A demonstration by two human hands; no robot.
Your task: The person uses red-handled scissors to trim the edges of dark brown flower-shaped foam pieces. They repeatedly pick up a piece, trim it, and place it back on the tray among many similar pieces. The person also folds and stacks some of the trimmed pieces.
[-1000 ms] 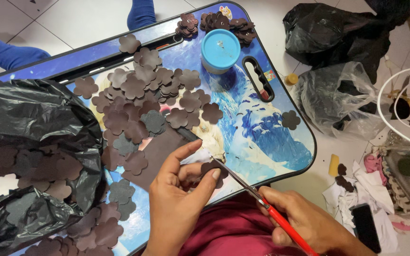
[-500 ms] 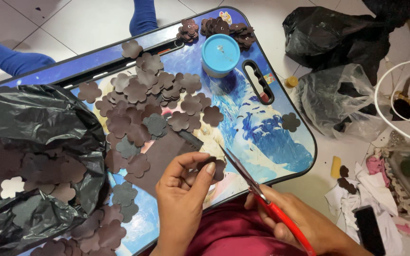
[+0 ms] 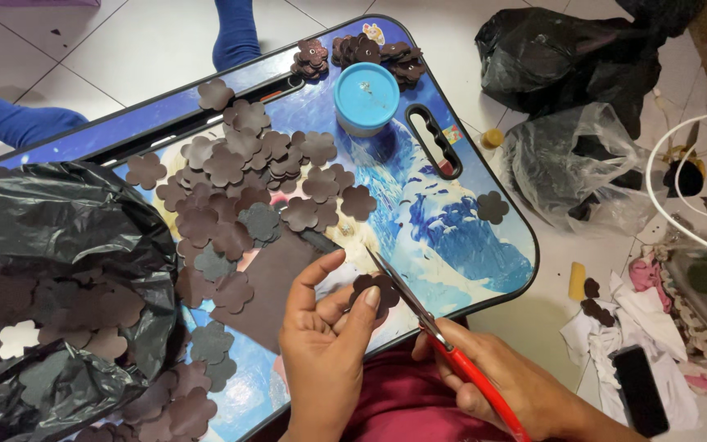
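worktop: a blue lap board with a painted wave picture and a slot handle (image 3: pixel 484 245), lying over the person's lap on a white tiled floor.
black bag: a crumpled black plastic bag (image 3: pixel 51 245) on the board's left end, open and holding many brown flower cut-outs.
loose pile: dark brown, flat foam-like flower shapes (image 3: pixel 247 176) spread over the middle of the board, overlapping a brown uncut sheet (image 3: pixel 276 282).
round tub: a light blue lidded plastic tub (image 3: pixel 367 98) near the board's far edge.
left hand: the left hand (image 3: pixel 325 340), fingers pinching a small brown flower piece (image 3: pixel 374 288) just above the board's near edge.
right hand: the right hand (image 3: pixel 501 381), fingers pressed through the handles of red-handled scissors (image 3: pixel 435 336), blades at the piece's edge.
step in hand: trimming the flower's outline, by the look of it.
next move: likely turning the piece to feed the next petal to the blades.
in the way: the left thumb sits close to the blades; the loose pile crowds the board.
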